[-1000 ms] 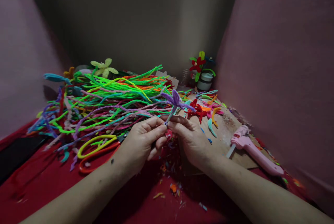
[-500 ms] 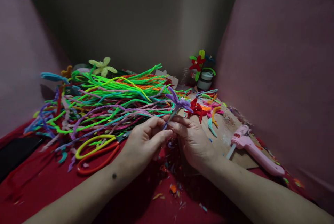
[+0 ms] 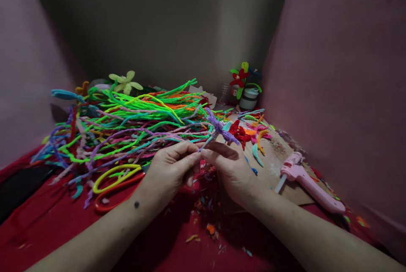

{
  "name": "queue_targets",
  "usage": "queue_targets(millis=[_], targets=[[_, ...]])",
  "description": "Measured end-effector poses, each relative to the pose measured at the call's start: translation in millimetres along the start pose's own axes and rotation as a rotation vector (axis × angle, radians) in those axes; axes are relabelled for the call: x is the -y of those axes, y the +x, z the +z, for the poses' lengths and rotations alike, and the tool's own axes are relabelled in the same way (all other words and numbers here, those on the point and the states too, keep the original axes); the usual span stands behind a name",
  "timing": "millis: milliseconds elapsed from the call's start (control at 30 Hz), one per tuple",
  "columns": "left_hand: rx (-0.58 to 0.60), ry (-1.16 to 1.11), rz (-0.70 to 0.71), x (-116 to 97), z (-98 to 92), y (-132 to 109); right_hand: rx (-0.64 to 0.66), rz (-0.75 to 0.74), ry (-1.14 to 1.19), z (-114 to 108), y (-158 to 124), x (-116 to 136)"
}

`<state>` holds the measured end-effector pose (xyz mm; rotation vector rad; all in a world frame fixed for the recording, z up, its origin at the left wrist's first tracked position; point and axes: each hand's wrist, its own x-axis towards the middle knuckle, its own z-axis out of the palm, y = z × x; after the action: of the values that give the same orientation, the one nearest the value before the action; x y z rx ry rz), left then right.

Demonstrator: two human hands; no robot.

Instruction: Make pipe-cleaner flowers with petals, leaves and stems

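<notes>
Here, left hand (image 3: 171,166) and right hand (image 3: 231,168) pinch the purple flower (image 3: 219,128) by its stem.
Pipe-cleaner pile (image 3: 127,124) at ten o'clock, glue gun (image 3: 309,183) at four; red cloth (image 3: 63,221) open at six.

Red table (image 3: 47,229) is carrying a pipe cleaner pile (image 3: 127,128), scissors (image 3: 114,179), cardboard (image 3: 279,170), pink glue gun (image 3: 311,187), scattered scraps (image 3: 209,227).

A dark grey-brown back wall (image 3: 165,22) fills the upper middle of the frame. A left pink wall (image 3: 22,73) runs along the left edge, and a wider right pink wall (image 3: 342,73) slants in toward the far corner. A red cloth (image 3: 47,229) covers the work surface across the bottom, with a brown board (image 3: 268,166) lying on it at lower right. The light is dim and the upper corners fall into shadow.
</notes>
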<state>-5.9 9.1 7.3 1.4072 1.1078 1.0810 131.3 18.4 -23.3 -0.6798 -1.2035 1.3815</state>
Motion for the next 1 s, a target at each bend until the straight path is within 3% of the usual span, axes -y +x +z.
queue_targets(millis=[167, 400, 500, 767, 1000], targets=[[0.067, -0.135, -0.088, 2, -1.7, 1, -0.074, -0.019, 0.033, 1, 1, -3], [0.14, -0.315, -0.191, 10, -4.3, 6, -0.029, -0.01, 0.053, 2, 2, -2], [0.194, -0.41, -0.205, 13, -4.1, 6, 0.034, -0.043, 0.062, 2, 2, 1], [0.352, -0.623, -0.253, 12, -2.9, 6, 0.088, 0.071, 0.2, 2, 0, -1], [0.498, -0.667, -0.226, 16, -9.6, 7, 0.055, 0.018, 0.191, 4, -3, 4]])
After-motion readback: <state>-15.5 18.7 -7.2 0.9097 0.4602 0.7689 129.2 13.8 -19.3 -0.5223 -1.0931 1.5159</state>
